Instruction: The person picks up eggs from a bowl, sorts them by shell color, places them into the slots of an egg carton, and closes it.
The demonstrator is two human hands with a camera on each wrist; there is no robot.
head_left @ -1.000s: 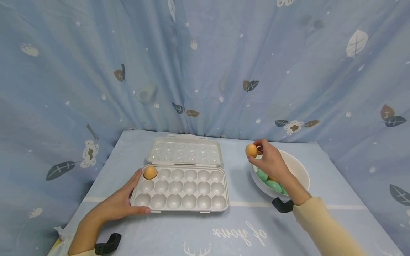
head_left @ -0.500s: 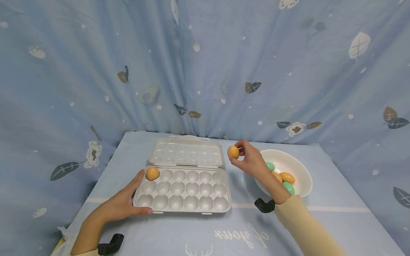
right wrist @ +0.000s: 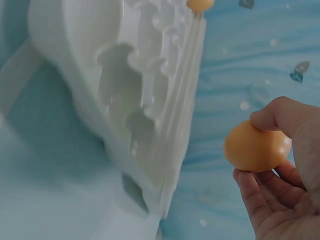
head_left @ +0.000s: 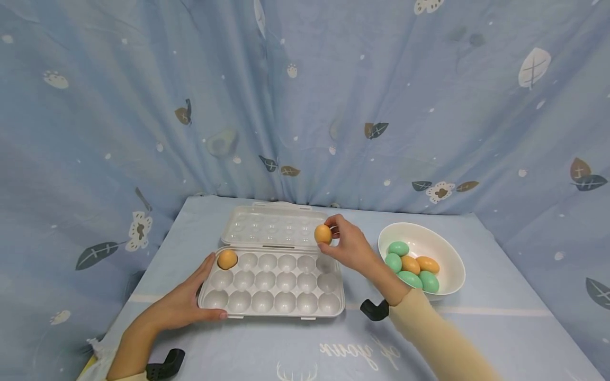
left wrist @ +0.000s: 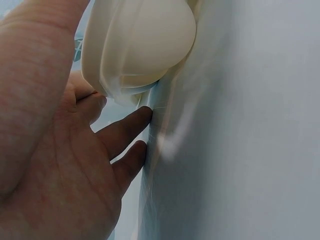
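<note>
My right hand (head_left: 349,244) pinches an orange egg (head_left: 323,234) between thumb and fingertips, above the back right part of a white egg carton (head_left: 270,291). In the right wrist view, the egg (right wrist: 257,146) is held in the air beside the carton (right wrist: 167,145). The carton lies with its clear lid (head_left: 276,225) folded back. Another orange egg (head_left: 227,259) sits in its back left cup. My left hand (head_left: 183,299) rests at the carton's left end, thumb along the front edge, fingers spread along the side. In the left wrist view, those fingers (left wrist: 127,130) are extended beneath the carton rim.
A white bowl (head_left: 450,259) stands right of the carton, with several green eggs (head_left: 399,248) and two orange eggs (head_left: 427,264) inside. Blue printed cloth covers the table (head_left: 495,338), and a patterned curtain (head_left: 305,95) hangs behind it.
My right hand has carried the orange egg leftward from over the bowl to over the carton's right side, uncovering the eggs in the bowl. My left hand stays at the carton.
</note>
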